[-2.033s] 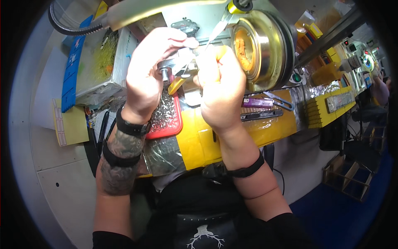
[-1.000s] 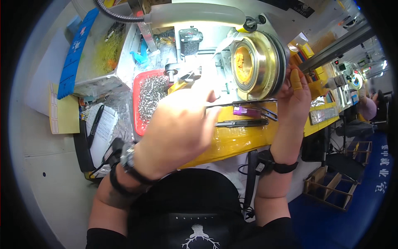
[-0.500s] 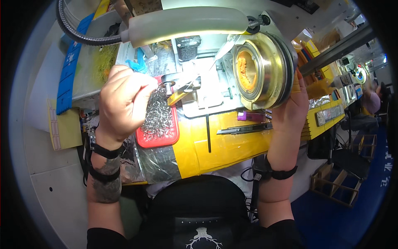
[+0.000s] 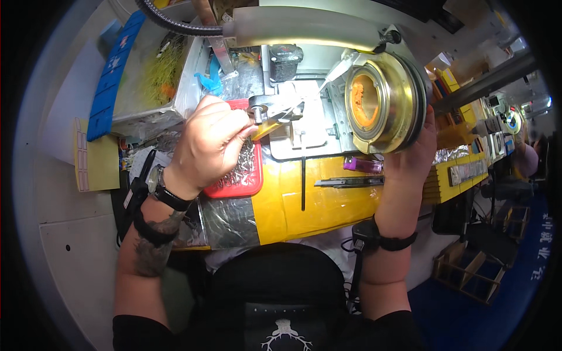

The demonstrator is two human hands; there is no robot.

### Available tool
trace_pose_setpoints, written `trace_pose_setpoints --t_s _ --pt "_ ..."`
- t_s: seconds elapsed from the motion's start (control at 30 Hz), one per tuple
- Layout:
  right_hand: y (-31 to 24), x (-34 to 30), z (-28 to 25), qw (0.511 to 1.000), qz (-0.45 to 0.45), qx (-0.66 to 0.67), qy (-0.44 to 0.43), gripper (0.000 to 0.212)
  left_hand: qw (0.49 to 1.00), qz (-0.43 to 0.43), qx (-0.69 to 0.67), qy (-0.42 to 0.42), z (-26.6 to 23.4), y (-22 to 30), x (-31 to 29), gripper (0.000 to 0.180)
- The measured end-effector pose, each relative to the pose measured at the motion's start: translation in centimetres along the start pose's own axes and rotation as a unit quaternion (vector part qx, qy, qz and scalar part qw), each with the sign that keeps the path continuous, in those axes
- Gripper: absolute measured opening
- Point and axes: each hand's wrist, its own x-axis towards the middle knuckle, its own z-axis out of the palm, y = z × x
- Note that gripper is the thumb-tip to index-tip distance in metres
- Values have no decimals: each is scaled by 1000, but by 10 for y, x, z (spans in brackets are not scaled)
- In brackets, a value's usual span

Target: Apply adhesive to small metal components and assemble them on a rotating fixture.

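My left hand [image 4: 215, 143] is closed in a pinch just below a small metal clamp [image 4: 259, 110] with a screw; whatever its fingertips hold is too small to make out. Under that hand, a red tray [image 4: 257, 182] is filled with many small, shiny metal pieces. A flat yellow piece [image 4: 267, 127] slants up beside the clamp. On the other side, my right hand [image 4: 411, 157] grips the lower right of a round brass-coloured wheel [image 4: 386, 114] with a black rim and orange material inside its hollow. Most of its fingers are hidden behind the wheel.
A utility knife [image 4: 349, 183], a purple lighter [image 4: 364, 165] and a thin black rod [image 4: 304, 186] lie on the yellow bench top [image 4: 281, 225]. Overhead runs a long lamp [image 4: 298, 26]. At left stands a white box [image 4: 158, 114] with yellow-green strands inside. A person sits far right.
My left hand has moved right, bringing its pinched fingers up to the clamp. My right hand stays at the wheel. The whole view has shifted slightly.
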Motion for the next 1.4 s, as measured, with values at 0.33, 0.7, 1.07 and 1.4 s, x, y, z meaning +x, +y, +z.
trace_pose_setpoints --t_s 0.33,0.7,1.07,1.4 --pt "-22 -44 -21 995 -8 2 98 19 980 -131 84 -127 -58 26 18 13" --pt "-7 -125 5 917 -114 -265 -275 16 958 40 -153 -240 -36 -20 89 19" --pt "20 -118 62 962 149 -8 -229 18 965 -113 -212 -106 -26 30 65 4" --pt "42 -92 78 971 124 22 -205 13 982 129 -49 -128 -32 51 57 29"
